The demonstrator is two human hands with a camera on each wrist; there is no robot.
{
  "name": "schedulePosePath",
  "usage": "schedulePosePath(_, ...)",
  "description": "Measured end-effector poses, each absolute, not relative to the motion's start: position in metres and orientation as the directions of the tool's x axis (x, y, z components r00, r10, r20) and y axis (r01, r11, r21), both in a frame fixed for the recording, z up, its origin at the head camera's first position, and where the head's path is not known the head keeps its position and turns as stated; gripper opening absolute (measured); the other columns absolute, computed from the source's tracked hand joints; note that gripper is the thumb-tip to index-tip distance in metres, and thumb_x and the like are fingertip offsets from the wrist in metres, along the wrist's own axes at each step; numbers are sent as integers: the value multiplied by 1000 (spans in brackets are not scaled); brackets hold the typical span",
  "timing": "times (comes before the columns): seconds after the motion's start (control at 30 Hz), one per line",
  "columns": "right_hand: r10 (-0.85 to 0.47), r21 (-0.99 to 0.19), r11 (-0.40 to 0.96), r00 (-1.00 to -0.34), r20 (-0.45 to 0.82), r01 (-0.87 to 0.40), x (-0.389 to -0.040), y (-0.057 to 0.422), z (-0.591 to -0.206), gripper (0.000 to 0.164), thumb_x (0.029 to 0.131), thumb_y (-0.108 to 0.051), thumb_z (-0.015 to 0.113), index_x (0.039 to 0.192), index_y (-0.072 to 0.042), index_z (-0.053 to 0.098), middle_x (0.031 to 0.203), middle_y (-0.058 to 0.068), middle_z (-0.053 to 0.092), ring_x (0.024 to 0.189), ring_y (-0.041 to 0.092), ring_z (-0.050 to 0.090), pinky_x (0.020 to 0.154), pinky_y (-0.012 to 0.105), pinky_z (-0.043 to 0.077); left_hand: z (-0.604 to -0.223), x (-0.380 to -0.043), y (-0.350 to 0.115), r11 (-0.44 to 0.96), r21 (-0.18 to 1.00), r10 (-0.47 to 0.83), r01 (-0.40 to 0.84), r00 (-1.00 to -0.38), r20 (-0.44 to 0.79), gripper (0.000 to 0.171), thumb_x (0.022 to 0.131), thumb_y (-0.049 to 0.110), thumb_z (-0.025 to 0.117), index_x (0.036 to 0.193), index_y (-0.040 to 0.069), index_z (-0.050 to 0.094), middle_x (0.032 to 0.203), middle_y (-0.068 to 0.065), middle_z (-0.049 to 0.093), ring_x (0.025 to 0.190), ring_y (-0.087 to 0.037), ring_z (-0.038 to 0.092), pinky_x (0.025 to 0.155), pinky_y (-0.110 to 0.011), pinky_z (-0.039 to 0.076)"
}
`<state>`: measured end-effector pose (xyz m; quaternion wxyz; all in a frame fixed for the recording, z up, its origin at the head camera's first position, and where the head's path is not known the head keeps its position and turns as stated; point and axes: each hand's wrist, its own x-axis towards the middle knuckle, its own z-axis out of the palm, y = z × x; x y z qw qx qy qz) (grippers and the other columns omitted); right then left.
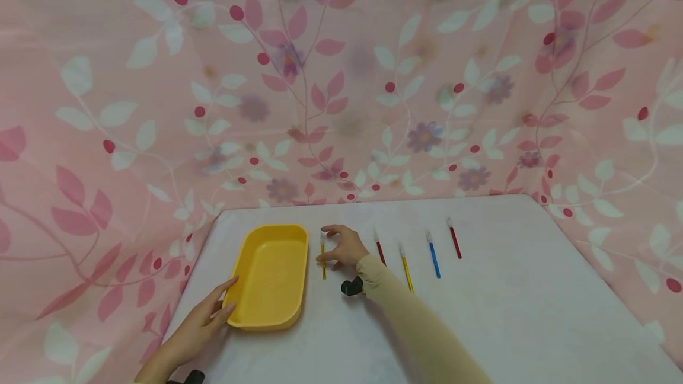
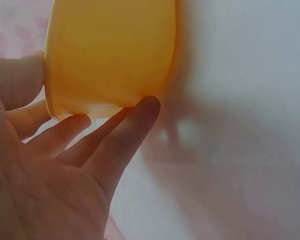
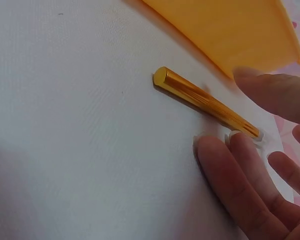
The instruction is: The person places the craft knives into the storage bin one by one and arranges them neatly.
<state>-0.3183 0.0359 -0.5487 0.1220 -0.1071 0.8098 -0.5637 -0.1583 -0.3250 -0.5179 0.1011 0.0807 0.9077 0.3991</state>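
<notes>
Progress looks slight: the yellow tray [image 1: 272,274] on the table [image 1: 507,301] holds nothing, and all five brushes lie outside it in a row, the yellow brush [image 1: 322,259] just beside the tray, then a red one [image 1: 380,249], a second yellow one [image 1: 407,270], a blue one [image 1: 433,256] and another red [image 1: 455,240]. The right hand [image 1: 347,248] has its grip loosely open around the near yellow brush, fingertips [image 3: 225,150] at the shaft, not yet clearly pinching it. The left hand [image 1: 200,325] lies open with straight fingers against the tray's near corner, so, as I judge it, every brush is left to move
</notes>
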Motion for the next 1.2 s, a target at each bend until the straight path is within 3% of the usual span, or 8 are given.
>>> schedulePosePath(0.33, -323, -881, 464, -944, -73, -91, -328, 27, -557, 79, 77, -14, 103, 148, -12, 68, 127, 14, 59, 63, 24, 66, 56, 32, 64, -520, -157, -324, 662, 744, 234, 83, -967, -100, 64, 114, 29, 62, 167, 4, 37, 169, -34, 36, 134, -56, 60, 103, -58, 58)
schedulePosePath(0.47, -328, -832, 541, -942, -77, -121, -333, 22, -558, 77, 76, -21, 105, 144, -15, 71, 120, 11, 59, 77, 25, 65, 58, 32, 64, -518, -155, -324, 669, 740, 225, 64, -967, -120, 65, 114, 30, 62, 168, 3, 36, 170, -33, 34, 135, -58, 58, 106, -61, 56)
schedulePosePath(0.6, -340, -752, 640, -936, -92, -159, -337, 18, -555, 75, 75, -27, 105, 142, -18, 73, 118, 9, 57, 94, 25, 59, 72, 30, 62, -518, -156, -323, 673, 736, 224, 67, -968, -117, 65, 114, 29, 62, 168, 3, 36, 170, -33, 34, 136, -59, 56, 107, -63, 54)
schedulePosePath(0.7, -340, -715, 683, -931, -131, -149, -340, 16, -551, 75, 76, -26, 105, 143, -18, 73, 120, 10, 55, 95, 27, 59, 73, 29, 62, -518, -157, -323, 670, 739, 230, 76, -967, -109, 65, 114, 29, 62, 168, 3, 36, 170, -33, 34, 136, -60, 55, 107, -63, 55)
schedulePosePath(0.83, -331, -707, 698, -926, -182, -111, -339, 14, -546, 75, 78, -20, 103, 146, -15, 71, 123, 12, 52, 88, 27, 63, 62, 28, 63, -520, -157, -323, 664, 743, 237, 84, -966, -103, 65, 114, 29, 61, 168, 3, 36, 170, -33, 33, 137, -61, 55, 106, -63, 55)
schedulePosePath(1.03, -334, -715, 692, -922, -194, -101, -335, 14, -540, 76, 80, -14, 101, 148, -10, 67, 125, 13, 51, 77, 25, 66, 59, 26, 62, -520, -157, -324, 668, 740, 231, 80, -967, -104, 64, 114, 29, 62, 168, 4, 37, 170, -32, 34, 136, -58, 57, 104, -60, 57)
schedulePosePath(1.2, -350, -724, 676, -924, -152, -137, -341, 17, -549, 79, 77, -13, 102, 148, -8, 66, 127, 13, 52, 88, 26, 64, 67, 27, 62, -518, -159, -323, 673, 737, 222, 59, -967, -124, 65, 114, 32, 62, 168, 5, 37, 170, -33, 34, 137, -58, 56, 105, -60, 57)
